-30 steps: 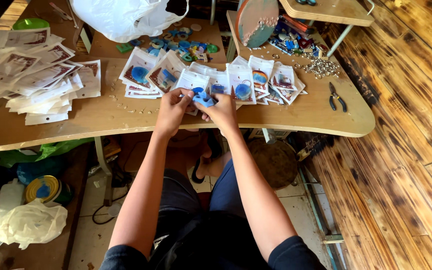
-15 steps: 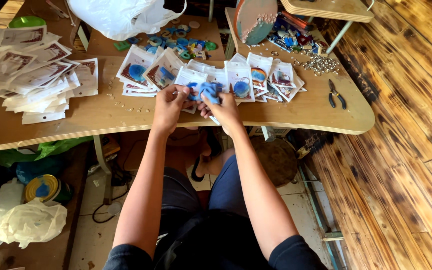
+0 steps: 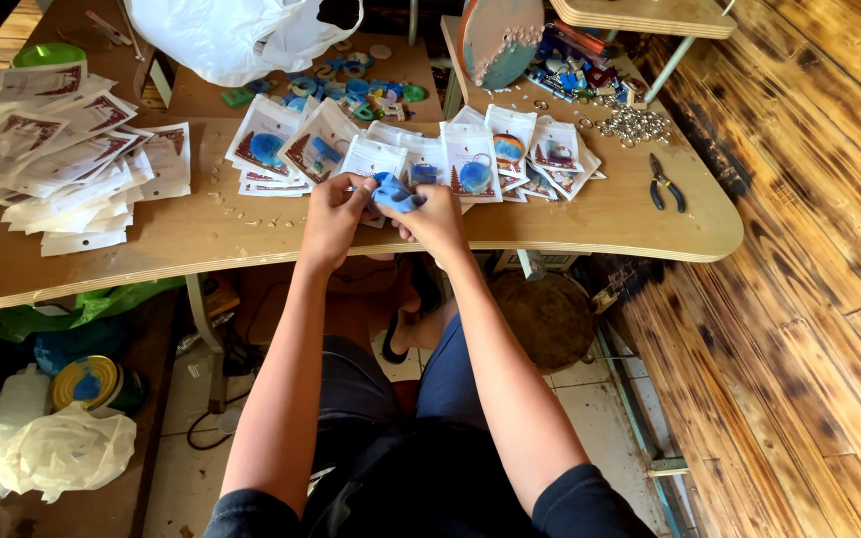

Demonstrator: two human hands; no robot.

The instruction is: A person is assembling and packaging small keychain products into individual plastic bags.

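Pinching a blue piece (image 3: 394,193) between left hand (image 3: 332,216) and right hand (image 3: 437,219), fingers pressed together on it. Held over table (image 3: 251,244) edge, just before packets (image 3: 391,154). Pliers (image 3: 666,183) well apart, rightward.

Black pliers (image 3: 666,183) lie near metal rings (image 3: 634,124) on the wooden table (image 3: 251,234).

Wooden table (image 3: 251,239) with packets (image 3: 72,159), pliers (image 3: 666,182), rings (image 3: 634,124)
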